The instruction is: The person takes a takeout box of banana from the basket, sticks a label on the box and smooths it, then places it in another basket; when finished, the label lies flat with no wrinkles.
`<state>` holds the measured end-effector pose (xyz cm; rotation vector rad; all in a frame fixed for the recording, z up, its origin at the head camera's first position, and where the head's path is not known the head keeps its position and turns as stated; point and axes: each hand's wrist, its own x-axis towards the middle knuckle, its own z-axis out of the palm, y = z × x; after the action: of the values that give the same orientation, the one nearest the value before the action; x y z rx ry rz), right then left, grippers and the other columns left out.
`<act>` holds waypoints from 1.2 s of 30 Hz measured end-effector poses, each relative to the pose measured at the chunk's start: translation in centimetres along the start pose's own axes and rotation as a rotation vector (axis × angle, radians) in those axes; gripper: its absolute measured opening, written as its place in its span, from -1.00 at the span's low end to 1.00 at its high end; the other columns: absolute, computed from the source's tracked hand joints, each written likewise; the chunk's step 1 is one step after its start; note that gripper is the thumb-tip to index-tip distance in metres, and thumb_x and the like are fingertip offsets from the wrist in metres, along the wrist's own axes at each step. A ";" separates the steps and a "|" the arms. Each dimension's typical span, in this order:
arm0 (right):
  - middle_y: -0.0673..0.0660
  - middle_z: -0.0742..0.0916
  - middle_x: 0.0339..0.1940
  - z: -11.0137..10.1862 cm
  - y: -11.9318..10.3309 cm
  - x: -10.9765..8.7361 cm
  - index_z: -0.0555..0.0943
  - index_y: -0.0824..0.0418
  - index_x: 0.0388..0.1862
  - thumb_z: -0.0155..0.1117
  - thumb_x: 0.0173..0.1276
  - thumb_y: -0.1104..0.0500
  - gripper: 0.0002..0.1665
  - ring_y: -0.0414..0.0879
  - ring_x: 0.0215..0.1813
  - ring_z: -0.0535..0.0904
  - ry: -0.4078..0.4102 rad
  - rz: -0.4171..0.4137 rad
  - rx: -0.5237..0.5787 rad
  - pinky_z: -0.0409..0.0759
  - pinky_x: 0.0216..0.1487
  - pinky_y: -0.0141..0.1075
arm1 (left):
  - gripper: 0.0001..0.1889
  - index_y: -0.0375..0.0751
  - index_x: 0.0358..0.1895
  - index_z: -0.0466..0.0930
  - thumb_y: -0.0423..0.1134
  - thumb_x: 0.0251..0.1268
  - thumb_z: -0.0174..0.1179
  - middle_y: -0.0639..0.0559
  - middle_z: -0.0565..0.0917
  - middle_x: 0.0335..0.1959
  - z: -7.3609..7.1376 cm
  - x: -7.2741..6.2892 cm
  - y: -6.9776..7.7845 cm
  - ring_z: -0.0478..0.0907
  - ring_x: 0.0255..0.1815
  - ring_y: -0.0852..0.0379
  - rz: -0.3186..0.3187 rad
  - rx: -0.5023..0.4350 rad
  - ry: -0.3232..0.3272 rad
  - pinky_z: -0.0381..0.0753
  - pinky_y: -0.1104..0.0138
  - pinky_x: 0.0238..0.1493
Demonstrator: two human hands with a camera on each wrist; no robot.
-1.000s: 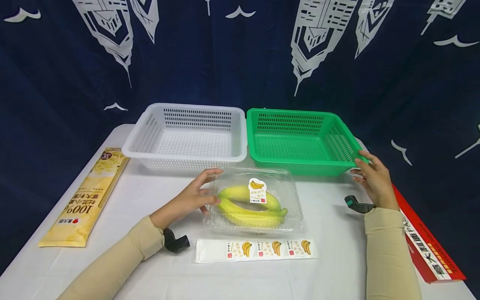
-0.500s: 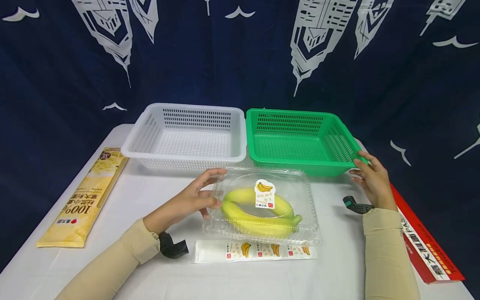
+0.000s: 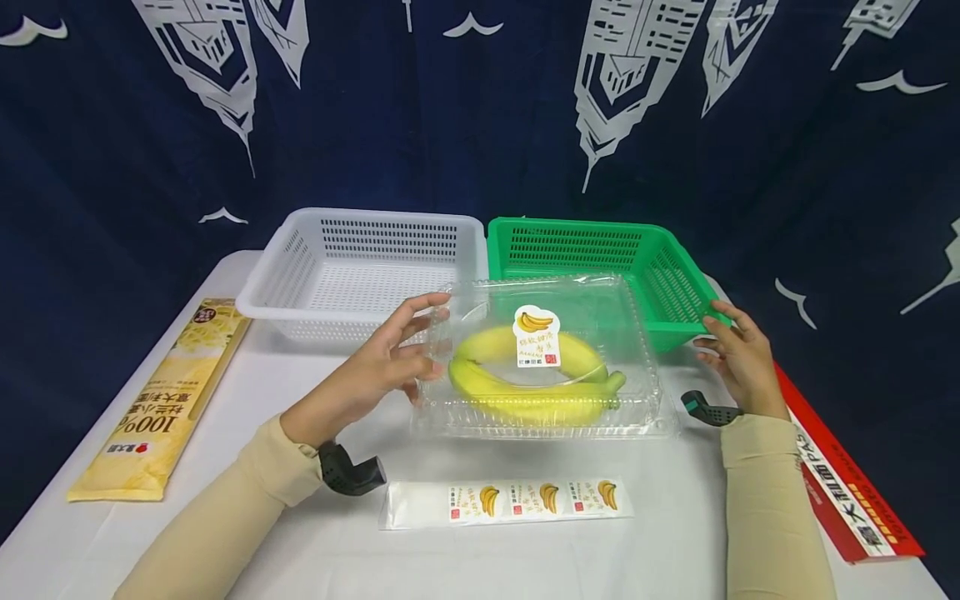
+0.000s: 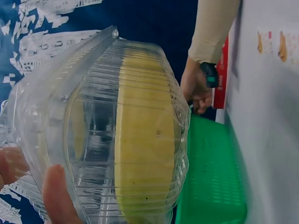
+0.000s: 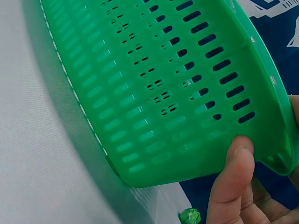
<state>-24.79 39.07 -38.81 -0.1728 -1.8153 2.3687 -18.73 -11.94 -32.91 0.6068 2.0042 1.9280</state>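
Observation:
My left hand (image 3: 375, 371) grips the left side of a clear plastic clamshell box (image 3: 592, 304), which is raised off the table with its front edge towards me. Yellow-green bananas (image 3: 536, 407) lie inside, under a banana sticker (image 3: 536, 336) on the lid. In the left wrist view the box (image 4: 98, 116) fills the middle, with the thumb (image 4: 58, 196) against its wall. My right hand (image 3: 742, 358) holds the near right corner of a green basket (image 5: 154, 88); its thumb (image 5: 233, 182) presses on the basket's outer wall in the right wrist view.
Left of the green basket stands a white basket (image 3: 360, 315). A strip of banana stickers (image 3: 510, 502) lies at the front of the white table (image 3: 337, 550). A yellow pasta packet (image 3: 161, 400) lies at the left, a red pasta box (image 3: 847, 475) at the right.
The clamshell box has risen off the table and moved away and slightly right with my left hand, uncovering the sticker strip and overlapping the green basket. My right hand stays at the basket's corner.

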 end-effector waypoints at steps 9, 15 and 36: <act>-0.06 0.67 -0.08 0.2 0.0 0.1 0.58 -0.06 0.29 0.29 0.65 0.26 -0.64 -0.18 -0.31 0.69 0.023 0.000 -0.041 0.73 -0.37 -0.44 | -0.08 0.10 0.71 0.12 -0.33 0.27 0.25 -0.10 0.10 0.74 -0.2 2.4 2.5 0.41 0.53 -0.29 0.003 0.005 0.049 0.66 0.27 -0.39; -0.06 0.68 -0.08 0.2 -0.1 0.1 0.57 -0.07 0.29 0.36 0.61 0.22 -0.62 -0.18 -0.31 0.69 0.017 0.012 -0.041 0.74 -0.38 -0.42 | -0.11 0.17 0.69 0.16 -0.38 0.29 0.23 -0.07 0.13 0.73 -0.2 4.3 3.7 0.57 0.26 -0.16 0.003 0.000 0.086 0.68 0.26 -0.37; -0.09 0.62 -0.03 0.1 0.0 0.2 0.57 -0.07 0.31 0.30 0.64 0.25 -0.62 -0.17 -0.28 0.70 0.014 0.010 -0.054 0.75 -0.35 -0.42 | -0.13 0.21 0.71 0.18 -0.42 0.38 0.19 -0.05 0.08 0.76 0.3 10.3 4.6 0.15 0.71 0.03 0.016 -0.031 0.158 0.71 0.28 -0.37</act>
<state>-24.96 39.01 -38.80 -0.2052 -1.8769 2.3206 -27.08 -6.59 -27.55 0.4774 2.0633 2.0709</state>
